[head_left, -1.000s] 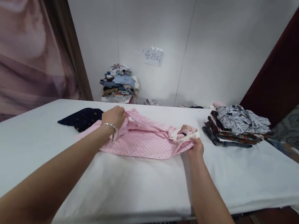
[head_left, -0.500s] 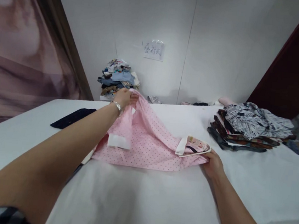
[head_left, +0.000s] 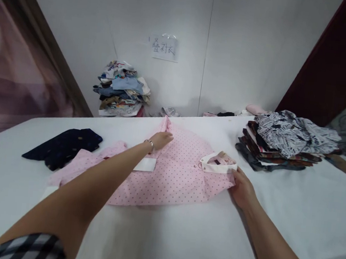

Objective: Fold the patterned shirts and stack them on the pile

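Note:
A pink dotted shirt [head_left: 173,183] with a white collar [head_left: 218,167] lies spread on the white table, its collar toward the right. My right hand [head_left: 243,189] pinches the shirt's edge just beside the collar. Over the upper middle of the shirt, my left hand [head_left: 161,140] is stretched out with straight fingers, palm down against the cloth. Behind those fingers the fabric rises in a small peak. A white cuff [head_left: 145,164] rests below my left wrist. Part of the shirt at the left is hidden under my left forearm.
A dark navy garment [head_left: 66,145] lies on the table at the left. Folded clothes [head_left: 278,157] are stacked at the right, topped by a printed black-and-white garment [head_left: 296,134]. Behind the table rises a tall clothes pile [head_left: 123,89]. A paper sign [head_left: 165,48] hangs on the wall.
My left hand has let go of the lifted cloth and come down onto the shirt, which has settled flatter. The right hand stays at the collar. The view has shifted slightly right.

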`<state>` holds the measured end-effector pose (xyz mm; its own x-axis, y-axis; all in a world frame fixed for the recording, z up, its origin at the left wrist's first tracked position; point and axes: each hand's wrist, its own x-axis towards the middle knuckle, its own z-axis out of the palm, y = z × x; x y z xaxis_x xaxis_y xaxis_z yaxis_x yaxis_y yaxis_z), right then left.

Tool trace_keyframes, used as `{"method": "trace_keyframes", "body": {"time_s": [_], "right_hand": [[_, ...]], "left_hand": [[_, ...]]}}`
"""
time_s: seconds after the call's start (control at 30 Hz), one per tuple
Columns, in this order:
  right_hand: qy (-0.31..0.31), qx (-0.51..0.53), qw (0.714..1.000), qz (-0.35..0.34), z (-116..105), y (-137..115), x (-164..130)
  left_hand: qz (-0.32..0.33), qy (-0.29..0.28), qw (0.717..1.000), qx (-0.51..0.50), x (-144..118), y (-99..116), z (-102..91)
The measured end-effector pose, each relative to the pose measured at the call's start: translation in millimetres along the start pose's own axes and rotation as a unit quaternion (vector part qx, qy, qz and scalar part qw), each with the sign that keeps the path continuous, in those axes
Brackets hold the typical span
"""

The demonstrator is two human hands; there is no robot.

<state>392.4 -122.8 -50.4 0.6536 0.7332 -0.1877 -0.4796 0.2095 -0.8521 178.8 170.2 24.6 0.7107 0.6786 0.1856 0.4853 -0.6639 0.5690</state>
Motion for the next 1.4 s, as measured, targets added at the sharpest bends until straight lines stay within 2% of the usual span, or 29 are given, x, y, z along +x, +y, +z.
{"method": "trace_keyframes", "body": {"time_s": [0.13,0.23,0.37,0.43,0.63,0.7,0.77,0.9,0.97,1.07,1.23,1.4], "right_hand": [[0.077,-0.024,0.997,0.012,4.1,1.6,0.4],[0.062,-0.056,0.996,-0.009,8.0,1.2,-3.1],[0.051,-0.081,0.993,-0.065,9.0,0.9,-5.6],[0.059,-0.088,0.991,-0.082,6.5,1.7,-4.0],[0.084,-0.100,0.983,-0.127,-2.0,4.5,4.2],[0.099,-0.092,0.983,-0.125,-2.1,3.8,4.3],[0.104,-0.086,0.985,-0.110,-0.7,2.3,2.8],[0.105,-0.088,0.986,-0.093,1.6,0.2,-0.1],[0.105,-0.093,0.985,-0.100,0.3,0.6,1.1],[0.091,-0.108,0.984,-0.112,-4.5,2.7,5.5],[0.072,-0.122,0.979,-0.147,-11.8,6.3,12.2],[0.081,-0.126,0.977,-0.149,-14.3,9.3,17.4]], "left_hand": [[-0.025,-0.091,0.994,0.051,-69.4,-12.7,7.2],[0.012,-0.149,0.980,0.129,-107.4,-12.7,9.8],[0.074,-0.150,0.964,0.207,-138.0,-12.7,15.5],[0.072,-0.141,0.957,0.242,-145.7,-14.5,14.7],[-0.082,-0.082,0.926,0.359,-144.2,-23.8,-8.3],[-0.108,-0.064,0.921,0.369,-140.3,-23.5,-12.7],[-0.102,-0.072,0.924,0.363,-136.8,-19.6,-10.4],[-0.055,-0.141,0.939,0.309,-129.5,-8.4,7.9],[-0.071,-0.155,0.940,0.294,-124.3,-6.3,16.7],[-0.111,-0.143,0.938,0.294,-114.0,-7.4,22.0],[-0.121,-0.124,0.935,0.308,-103.4,-8.3,12.8],[-0.095,-0.099,0.939,0.316,-118.6,-3.6,-11.7]]}}
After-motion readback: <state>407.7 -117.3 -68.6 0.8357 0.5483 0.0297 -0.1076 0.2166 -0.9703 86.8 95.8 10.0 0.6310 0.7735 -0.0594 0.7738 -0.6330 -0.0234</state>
